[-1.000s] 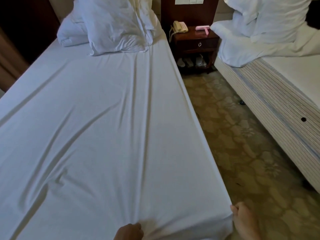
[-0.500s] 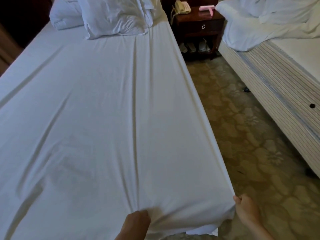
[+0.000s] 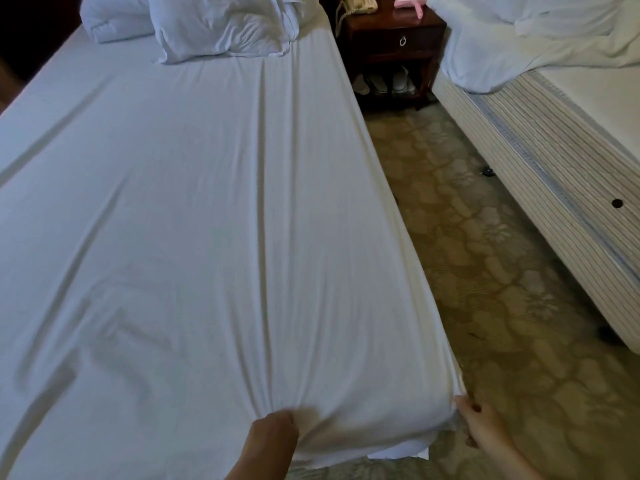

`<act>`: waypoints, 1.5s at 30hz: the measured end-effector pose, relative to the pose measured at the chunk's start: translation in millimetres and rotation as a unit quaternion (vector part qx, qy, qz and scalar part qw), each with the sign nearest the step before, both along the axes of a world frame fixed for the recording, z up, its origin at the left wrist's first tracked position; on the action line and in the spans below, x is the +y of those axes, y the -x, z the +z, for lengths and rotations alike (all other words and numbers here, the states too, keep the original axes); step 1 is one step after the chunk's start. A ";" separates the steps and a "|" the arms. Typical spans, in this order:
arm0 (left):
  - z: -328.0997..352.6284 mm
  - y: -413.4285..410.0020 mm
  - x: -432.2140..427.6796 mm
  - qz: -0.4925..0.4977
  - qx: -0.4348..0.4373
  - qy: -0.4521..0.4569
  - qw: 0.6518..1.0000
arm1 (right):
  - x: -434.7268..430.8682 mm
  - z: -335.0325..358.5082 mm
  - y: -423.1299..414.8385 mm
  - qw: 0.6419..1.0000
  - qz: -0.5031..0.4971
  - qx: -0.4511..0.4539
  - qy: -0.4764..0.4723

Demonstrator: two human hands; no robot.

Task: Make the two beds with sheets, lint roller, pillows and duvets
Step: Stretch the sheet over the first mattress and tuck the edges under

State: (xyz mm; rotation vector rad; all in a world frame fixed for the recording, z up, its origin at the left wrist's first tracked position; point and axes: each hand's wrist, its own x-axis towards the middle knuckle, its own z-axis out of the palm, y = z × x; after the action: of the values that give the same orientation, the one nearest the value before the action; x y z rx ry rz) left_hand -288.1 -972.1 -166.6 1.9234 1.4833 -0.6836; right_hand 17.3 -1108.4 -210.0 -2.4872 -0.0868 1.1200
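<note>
Head view: hands point(image 3: 273, 434) point(image 3: 476, 426) grip sheet point(image 3: 214, 237).

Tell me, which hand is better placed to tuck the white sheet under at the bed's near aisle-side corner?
Probably the right hand: it holds the white bed sheet at that very corner, while the left hand grips the foot edge further in.

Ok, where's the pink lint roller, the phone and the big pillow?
lint roller point(image 3: 409, 1): head view, on its pink head.
phone point(image 3: 360, 1): head view, on its cream body.
pillow point(image 3: 221, 26): head view, middle of its white case.
</note>
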 end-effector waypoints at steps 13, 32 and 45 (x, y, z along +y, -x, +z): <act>-2.4 6.4 -9.2 -0.073 -0.001 -0.028 0.997 | -1.4 1.4 13.3 0.998 -0.062 0.017 -0.022; -10.5 206.3 8.9 0.006 -0.221 -0.128 0.967 | 135.8 54.2 332.9 0.870 0.472 0.065 -0.128; -7.7 442.7 55.8 0.280 -0.211 -0.150 0.925 | 198.7 48.9 530.7 0.893 0.426 -0.030 -0.138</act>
State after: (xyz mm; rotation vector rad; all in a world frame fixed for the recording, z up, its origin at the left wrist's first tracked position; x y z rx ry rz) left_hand -730.8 -916.3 -174.2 1.5833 1.7911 0.2152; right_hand -513.4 -909.7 -161.1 -2.2241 -1.3616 1.2038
